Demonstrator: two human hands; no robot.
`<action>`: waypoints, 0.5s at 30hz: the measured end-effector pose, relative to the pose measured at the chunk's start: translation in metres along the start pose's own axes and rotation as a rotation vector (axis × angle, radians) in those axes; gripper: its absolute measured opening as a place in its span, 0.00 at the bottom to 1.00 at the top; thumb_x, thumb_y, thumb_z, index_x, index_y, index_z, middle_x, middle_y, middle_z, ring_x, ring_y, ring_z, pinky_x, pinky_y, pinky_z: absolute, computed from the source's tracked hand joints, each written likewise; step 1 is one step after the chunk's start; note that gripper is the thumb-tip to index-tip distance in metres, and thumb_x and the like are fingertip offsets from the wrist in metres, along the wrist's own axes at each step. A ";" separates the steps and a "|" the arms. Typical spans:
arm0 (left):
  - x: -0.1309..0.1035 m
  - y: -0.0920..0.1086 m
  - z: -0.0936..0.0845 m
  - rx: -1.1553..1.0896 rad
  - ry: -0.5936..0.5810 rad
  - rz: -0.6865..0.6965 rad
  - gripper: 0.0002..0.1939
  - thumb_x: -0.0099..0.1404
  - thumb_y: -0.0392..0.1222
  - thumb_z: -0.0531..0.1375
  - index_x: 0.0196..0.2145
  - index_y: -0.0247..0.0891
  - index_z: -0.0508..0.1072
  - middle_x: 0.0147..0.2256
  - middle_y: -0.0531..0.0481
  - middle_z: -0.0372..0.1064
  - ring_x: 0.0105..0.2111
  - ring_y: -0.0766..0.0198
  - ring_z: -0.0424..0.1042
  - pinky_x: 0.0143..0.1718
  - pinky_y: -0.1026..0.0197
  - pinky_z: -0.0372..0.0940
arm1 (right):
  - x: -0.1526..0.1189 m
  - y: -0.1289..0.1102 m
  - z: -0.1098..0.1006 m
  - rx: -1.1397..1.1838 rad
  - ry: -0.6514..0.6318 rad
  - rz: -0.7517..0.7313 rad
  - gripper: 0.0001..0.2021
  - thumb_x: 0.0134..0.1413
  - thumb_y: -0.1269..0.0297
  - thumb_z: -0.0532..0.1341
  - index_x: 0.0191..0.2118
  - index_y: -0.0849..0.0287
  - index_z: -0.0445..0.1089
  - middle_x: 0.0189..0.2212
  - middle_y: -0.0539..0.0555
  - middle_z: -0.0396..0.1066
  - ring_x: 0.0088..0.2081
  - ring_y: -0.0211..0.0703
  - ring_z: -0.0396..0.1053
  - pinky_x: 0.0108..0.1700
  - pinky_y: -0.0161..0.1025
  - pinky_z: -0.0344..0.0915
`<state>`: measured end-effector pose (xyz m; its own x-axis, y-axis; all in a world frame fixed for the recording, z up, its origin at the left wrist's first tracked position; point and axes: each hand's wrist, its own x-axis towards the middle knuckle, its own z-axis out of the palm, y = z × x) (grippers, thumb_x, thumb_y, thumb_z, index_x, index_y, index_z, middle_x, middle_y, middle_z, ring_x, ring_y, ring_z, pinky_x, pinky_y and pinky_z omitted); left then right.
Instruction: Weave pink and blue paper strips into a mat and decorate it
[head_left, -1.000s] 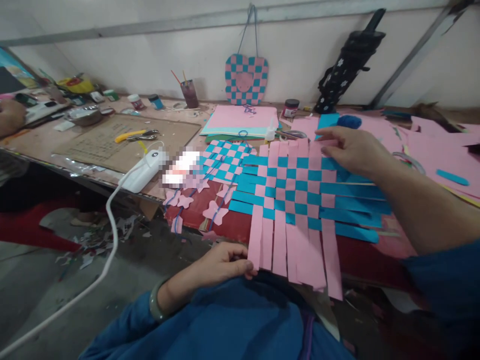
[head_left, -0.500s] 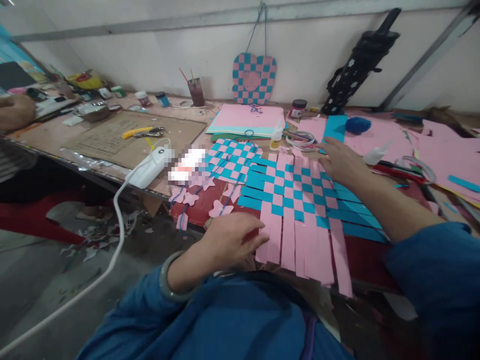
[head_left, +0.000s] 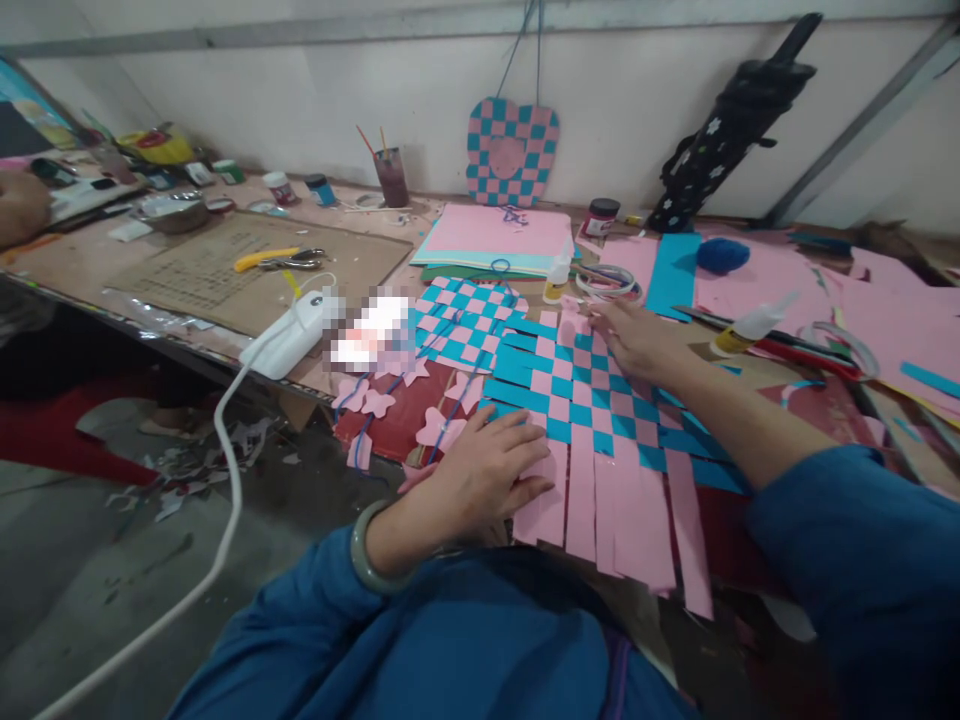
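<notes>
A half-woven checkerboard of pink and blue paper strips (head_left: 581, 412) lies at the table's front edge, its loose pink ends hanging toward me. My left hand (head_left: 499, 462) rests on its left side, fingers spread over the strips. Across the upper part lies my right hand (head_left: 630, 345), fingers stretched out toward the top ends of the pink strips. Neither hand grips anything I can see. Left of the weave is a finished checkered piece (head_left: 469, 325) with blue cord and pink paper butterflies (head_left: 439, 428) around it.
Behind stand stacked coloured paper (head_left: 495, 240), a glue bottle (head_left: 556, 280) and coiled strips (head_left: 604, 282). Another glue bottle (head_left: 746, 330) is to the right. A white power strip (head_left: 292, 335) and yellow-handled pliers (head_left: 274, 260) lie left. A checkered bag (head_left: 512, 150) hangs on the wall. Another person's hand (head_left: 22, 208) is far left.
My left hand has moved up and right onto the strips and flattened. My right hand has shifted left over the weave's top, uncovering the glue bottle at right.
</notes>
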<state>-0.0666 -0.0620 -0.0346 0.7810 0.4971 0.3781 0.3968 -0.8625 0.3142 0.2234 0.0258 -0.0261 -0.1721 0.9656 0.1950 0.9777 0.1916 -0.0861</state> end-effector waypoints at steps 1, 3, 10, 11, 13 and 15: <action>0.000 0.000 0.000 -0.005 0.001 -0.007 0.15 0.67 0.49 0.54 0.43 0.38 0.72 0.49 0.45 0.72 0.55 0.52 0.66 0.54 0.47 0.55 | 0.000 0.001 0.000 0.017 0.014 -0.011 0.23 0.61 0.64 0.46 0.60 0.61 0.60 0.59 0.64 0.59 0.62 0.57 0.55 0.59 0.57 0.57; -0.001 0.000 0.001 -0.013 0.006 -0.011 0.15 0.67 0.50 0.55 0.43 0.38 0.72 0.49 0.46 0.72 0.55 0.53 0.66 0.54 0.48 0.54 | -0.001 0.000 0.000 0.056 0.019 -0.049 0.23 0.59 0.64 0.48 0.60 0.59 0.60 0.59 0.61 0.60 0.62 0.56 0.55 0.59 0.56 0.58; -0.002 0.000 0.001 -0.010 0.003 -0.005 0.15 0.67 0.49 0.55 0.44 0.39 0.72 0.51 0.46 0.71 0.56 0.52 0.65 0.55 0.46 0.53 | -0.014 0.000 -0.029 0.268 0.052 0.044 0.24 0.57 0.61 0.51 0.58 0.61 0.61 0.51 0.60 0.69 0.52 0.50 0.66 0.53 0.51 0.64; -0.002 0.000 0.001 -0.010 -0.002 -0.005 0.15 0.67 0.49 0.55 0.44 0.39 0.72 0.52 0.46 0.71 0.56 0.52 0.65 0.55 0.46 0.53 | -0.020 0.002 -0.037 0.270 0.093 0.091 0.24 0.55 0.60 0.52 0.57 0.60 0.62 0.48 0.59 0.71 0.49 0.50 0.68 0.51 0.50 0.65; -0.002 0.000 0.000 -0.010 -0.006 -0.002 0.15 0.67 0.50 0.54 0.44 0.39 0.72 0.52 0.45 0.71 0.56 0.52 0.65 0.55 0.46 0.53 | -0.035 0.006 -0.052 0.271 0.211 0.225 0.21 0.50 0.57 0.56 0.50 0.58 0.69 0.41 0.57 0.73 0.44 0.50 0.70 0.47 0.51 0.66; -0.002 0.000 0.000 -0.012 -0.001 0.002 0.15 0.67 0.50 0.54 0.44 0.39 0.72 0.51 0.45 0.71 0.57 0.52 0.64 0.56 0.46 0.53 | -0.054 0.010 -0.063 0.275 0.293 0.339 0.17 0.46 0.53 0.59 0.41 0.54 0.73 0.36 0.54 0.74 0.40 0.50 0.71 0.44 0.50 0.66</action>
<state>-0.0685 -0.0629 -0.0356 0.7820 0.4955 0.3782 0.3896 -0.8621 0.3241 0.2500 -0.0359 0.0240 0.2275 0.8992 0.3736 0.8981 -0.0455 -0.4374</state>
